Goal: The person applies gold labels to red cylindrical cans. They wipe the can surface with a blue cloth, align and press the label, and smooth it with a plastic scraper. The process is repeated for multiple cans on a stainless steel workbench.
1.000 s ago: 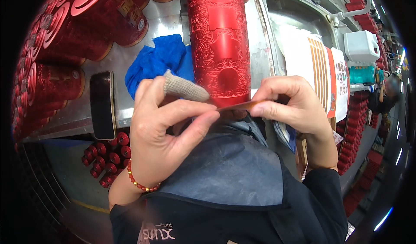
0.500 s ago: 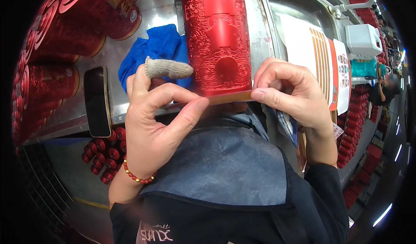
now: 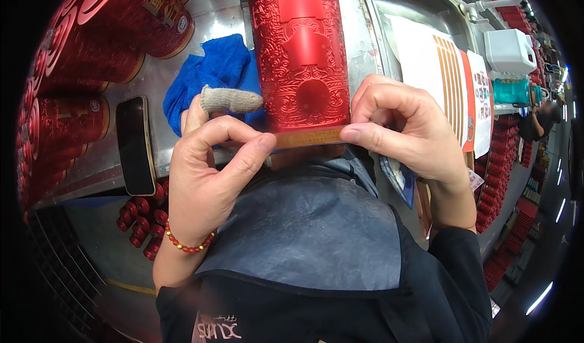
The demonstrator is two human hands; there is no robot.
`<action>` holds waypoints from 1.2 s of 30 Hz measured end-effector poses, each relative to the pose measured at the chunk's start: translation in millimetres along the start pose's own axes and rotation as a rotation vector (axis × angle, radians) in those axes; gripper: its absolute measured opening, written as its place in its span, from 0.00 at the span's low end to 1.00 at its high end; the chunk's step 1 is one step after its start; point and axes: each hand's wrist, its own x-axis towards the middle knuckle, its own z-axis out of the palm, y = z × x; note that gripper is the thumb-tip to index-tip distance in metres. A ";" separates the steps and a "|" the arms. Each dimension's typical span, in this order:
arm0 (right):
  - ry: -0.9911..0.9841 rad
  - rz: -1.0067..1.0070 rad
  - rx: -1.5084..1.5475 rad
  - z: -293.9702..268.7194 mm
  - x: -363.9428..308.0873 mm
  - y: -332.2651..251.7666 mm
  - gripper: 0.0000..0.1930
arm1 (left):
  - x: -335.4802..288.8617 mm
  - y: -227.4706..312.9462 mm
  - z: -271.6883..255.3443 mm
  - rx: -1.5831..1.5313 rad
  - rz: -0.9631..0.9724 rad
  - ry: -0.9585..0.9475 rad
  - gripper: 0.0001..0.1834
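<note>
**Strip stretched between two pinches at the canister's near end**

And here we are: an amber-brown strip [image 3: 308,138] spans the gap between both hands, right across the near end of the red embossed canister [image 3: 302,57]. The left hand [image 3: 207,166] pinches one end between thumb and index finger, a knitted finger sleeve [image 3: 231,100] poking out above; the right hand [image 3: 401,127] has the other end nipped the same way, remaining fingers curled. Both grips are narrow, thumb on finger.

I'd call this a lining-up step, the strip drawn straight and squared to that near edge. The next move calls, in my judgement, for matched tension at both ends and a level strip, with no twist.

Now the axes! The strip's long axis runs left to right, nearly level, its right end a touch higher in the picture, broad face toward the viewer. The canister's runs crosswise to it, away from the body and out through the top of the picture. Whether strip and canister actually touch, this angle can't settle. Beside them, a blue cloth [image 3: 210,69] sits bunched on the metal worktop [image 3: 155,75].
</note>
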 end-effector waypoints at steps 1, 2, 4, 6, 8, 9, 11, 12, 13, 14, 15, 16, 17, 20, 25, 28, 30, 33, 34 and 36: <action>-0.002 0.003 0.002 0.2 0.1 0.2 0.09 | 0.3 -1.2 -0.3 -0.017 -0.008 -0.004 0.05; -0.003 0.005 0.005 0.3 0.3 0.3 0.10 | 0.5 -2.4 -0.9 -0.012 -0.008 -0.010 0.05; -0.004 -0.018 0.007 0.2 1.1 3.1 0.10 | 0.7 -4.0 -1.8 -0.001 -0.009 -0.020 0.05; -0.002 -0.069 0.006 0.4 1.6 10.4 0.11 | 0.6 -4.4 -1.9 -0.003 0.000 -0.020 0.05; -0.002 -0.064 0.004 0.4 2.0 10.3 0.11 | 0.8 -4.9 -1.9 -0.008 0.001 -0.021 0.05; -0.002 -0.061 0.003 0.4 2.2 10.2 0.11 | 0.9 -5.4 -1.9 -0.011 -0.002 -0.022 0.05; -0.005 -0.023 -0.007 0.8 2.5 3.9 0.10 | 0.7 -5.6 -1.9 -0.023 -0.017 -0.019 0.05; -0.007 -0.004 -0.012 1.0 2.9 1.1 0.10 | 0.2 -4.9 -1.7 -0.031 -0.029 -0.015 0.05; -0.007 -0.002 -0.014 1.3 2.9 0.0 0.10 | -0.2 -4.6 -1.6 -0.038 -0.040 -0.011 0.05; -0.008 -0.001 -0.016 1.5 3.0 -0.7 0.10 | -0.3 -5.0 -1.7 -0.045 -0.038 -0.014 0.05; -0.009 0.000 -0.018 1.8 3.0 -1.0 0.10 | -0.2 -5.5 -2.0 -0.052 -0.037 -0.016 0.05; -0.007 -0.002 -0.023 1.8 2.9 -1.1 0.10 | 0.3 -5.8 -2.3 -0.059 -0.036 -0.019 0.05; -0.005 -0.005 -0.028 1.8 2.9 -1.1 0.11 | 0.8 -5.9 -2.6 -0.056 -0.031 -0.021 0.06; -0.006 -0.005 -0.038 2.0 3.1 -1.2 0.11 | 1.5 -7.0 -2.6 -0.059 -0.021 -0.022 0.06; -0.008 -0.013 -0.064 2.2 4.3 -1.2 0.11 | 2.7 -9.2 -2.0 -0.057 0.005 -0.021 0.06; -0.009 0.001 -0.058 3.1 4.8 -1.8 0.11 | 2.0 -8.2 -2.6 -0.064 -0.021 -0.024 0.06; -0.005 -0.007 -0.062 3.7 4.8 -1.4 0.11 | 1.6 -8.4 -2.1 -0.079 -0.022 -0.019 0.06; -0.003 -0.003 -0.046 4.1 4.6 -1.0 0.11 | 1.6 -8.7 -1.7 -0.095 -0.030 -0.017 0.06; 0.001 -0.007 -0.032 4.5 4.5 -0.5 0.11 | 1.6 -8.8 -1.8 -0.099 -0.033 -0.018 0.06; 0.009 -0.014 -0.004 5.6 4.2 0.6 0.11 | 1.7 -8.3 -2.5 -0.089 -0.044 -0.027 0.06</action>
